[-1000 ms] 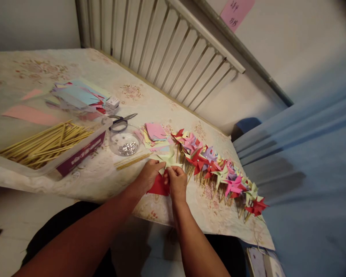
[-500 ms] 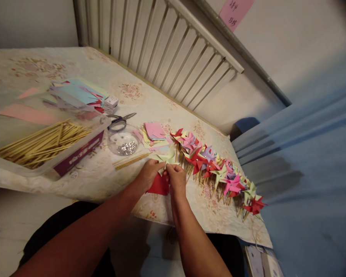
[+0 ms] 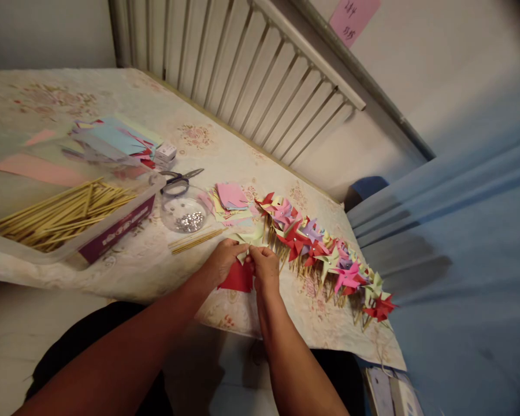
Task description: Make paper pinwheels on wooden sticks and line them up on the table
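Note:
Between my two hands is a pale green paper pinwheel, its blades partly folded in. My left hand pinches it from the left, thumb against the paper. The fingers of my right hand are closed at the pinwheel's middle; whether they also hold a pin is hidden. Under the hands a red paper square lies on the flowered tablecloth. Just beyond the left hand are several thin wooden sticks and a pile of cut paper squares with pink on top.
A clear round dish holds silvery pins. Behind it lie scissors and a small white box. At left stands a plastic bin of sticks, with coloured paper sheets behind. Finished pinwheels stand in a row at right.
Both hands stay together on the pale green pinwheel, with only slight finger movement. The whole view has shifted a little.

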The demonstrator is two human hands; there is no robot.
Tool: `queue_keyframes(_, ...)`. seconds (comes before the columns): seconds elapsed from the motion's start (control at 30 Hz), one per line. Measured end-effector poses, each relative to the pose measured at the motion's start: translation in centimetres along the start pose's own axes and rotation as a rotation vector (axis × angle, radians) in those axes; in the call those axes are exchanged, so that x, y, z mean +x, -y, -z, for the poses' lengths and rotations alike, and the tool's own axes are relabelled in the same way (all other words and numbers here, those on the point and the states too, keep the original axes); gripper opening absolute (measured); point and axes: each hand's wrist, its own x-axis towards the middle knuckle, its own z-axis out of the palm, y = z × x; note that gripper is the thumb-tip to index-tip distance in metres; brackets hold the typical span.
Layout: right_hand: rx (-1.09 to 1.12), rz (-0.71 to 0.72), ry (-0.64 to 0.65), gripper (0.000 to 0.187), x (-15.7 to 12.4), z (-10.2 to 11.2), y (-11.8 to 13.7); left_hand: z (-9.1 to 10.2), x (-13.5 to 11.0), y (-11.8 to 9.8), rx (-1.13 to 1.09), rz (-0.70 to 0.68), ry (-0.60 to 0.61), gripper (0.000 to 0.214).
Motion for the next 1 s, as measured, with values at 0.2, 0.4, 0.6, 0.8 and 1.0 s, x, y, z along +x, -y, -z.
queue_keyframes(0.2,-0.019,-0.006,-0.019,0.026,0.0,0.0,-0.2,0.0,0.0,-0.2,-0.02,0.038,-0.005,0.022)
queue_keyframes(0.4,-0.042,0.004,-0.033,0.026,-0.3,-0.2,0.0,0.0,-0.1,-0.2,-0.002,0.004,-0.029,0.025)
queue_keyframes(0.6,-0.081,0.034,-0.038,0.028,-0.6,-0.4,-0.3,-0.4,-0.2,-0.2,-0.021,0.0,-0.081,0.026)
queue_keyframes(0.8,-0.266,0.248,-0.247,0.026,-1.7,1.7,0.6,-0.3,-0.3,-0.6,-0.072,-0.029,-0.051,0.023)
queue_keyframes(1.0,-0.543,0.551,-0.173,0.027,-0.3,4.8,4.0,-0.2,-0.6,-0.9,-0.087,0.014,-0.01,0.027)
